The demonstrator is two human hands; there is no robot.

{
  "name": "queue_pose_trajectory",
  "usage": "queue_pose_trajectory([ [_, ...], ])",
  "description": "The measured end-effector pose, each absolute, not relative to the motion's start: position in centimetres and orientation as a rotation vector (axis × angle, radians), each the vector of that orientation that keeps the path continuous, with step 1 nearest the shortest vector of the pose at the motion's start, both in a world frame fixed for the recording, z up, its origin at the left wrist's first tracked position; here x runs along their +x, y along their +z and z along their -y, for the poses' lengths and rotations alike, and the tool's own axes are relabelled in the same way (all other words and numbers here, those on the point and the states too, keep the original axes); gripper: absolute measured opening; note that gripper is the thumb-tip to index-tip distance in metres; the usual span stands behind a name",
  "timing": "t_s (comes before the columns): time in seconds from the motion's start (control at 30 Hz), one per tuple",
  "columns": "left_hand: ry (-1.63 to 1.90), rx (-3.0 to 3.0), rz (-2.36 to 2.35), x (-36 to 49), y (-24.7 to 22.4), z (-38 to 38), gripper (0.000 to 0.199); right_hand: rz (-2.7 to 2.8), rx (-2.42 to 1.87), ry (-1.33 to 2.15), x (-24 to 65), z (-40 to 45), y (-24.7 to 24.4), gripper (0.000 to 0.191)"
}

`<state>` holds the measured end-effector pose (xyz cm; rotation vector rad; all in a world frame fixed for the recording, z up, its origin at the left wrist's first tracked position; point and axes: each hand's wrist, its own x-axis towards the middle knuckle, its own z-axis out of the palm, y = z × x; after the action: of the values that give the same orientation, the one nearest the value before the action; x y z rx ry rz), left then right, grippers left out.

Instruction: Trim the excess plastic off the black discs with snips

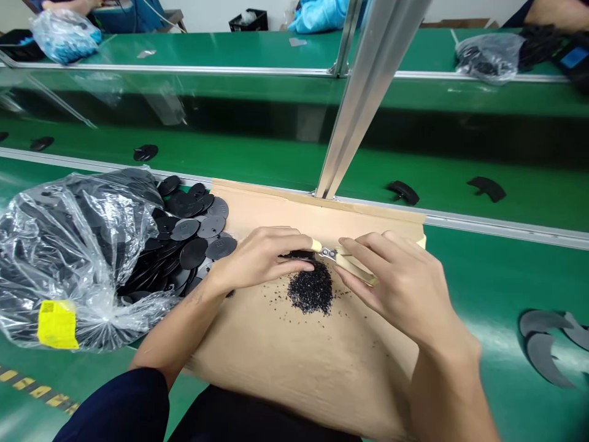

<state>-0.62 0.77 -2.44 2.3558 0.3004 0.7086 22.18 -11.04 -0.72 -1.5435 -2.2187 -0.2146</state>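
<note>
1. Hands meet mid-cardboard [322,362]: left hand [262,258] closed on a small black part [301,254], directly above the black shavings [311,293].
2. Right hand [396,282] grips the cream-handled cutter [343,261], which lies left-right, tip pointing left into the part.

Matt brown cardboard [294,362]; glossy crinkled plastic bag [69,245]; matt black discs [193,236].

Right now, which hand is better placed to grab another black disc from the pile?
Probably the left hand: it lies right beside the spilled black discs, while the right hand holds the cutter farther away.
</note>
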Motion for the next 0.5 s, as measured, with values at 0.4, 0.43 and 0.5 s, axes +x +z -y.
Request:
queue_pose_trajectory([
  [0.4, 0.645, 2.416, -0.339, -0.5, -3.5, -0.7, 0.024, 2.310, -1.669, -0.243, 22.3, 12.3, 0.5, 0.023],
  [0.43, 0.673, 2.414, -0.352, -0.5, -3.4, -0.7, 0.024, 2.304, -1.673, -0.247, 22.4, 12.3, 0.5, 0.024],
  [0.5, 0.718, 2.392, -0.353, -0.4, -3.3, -0.7, 0.024, 2.293, -1.678, -0.240, 22.5, 12.3, 0.5, 0.025],
])
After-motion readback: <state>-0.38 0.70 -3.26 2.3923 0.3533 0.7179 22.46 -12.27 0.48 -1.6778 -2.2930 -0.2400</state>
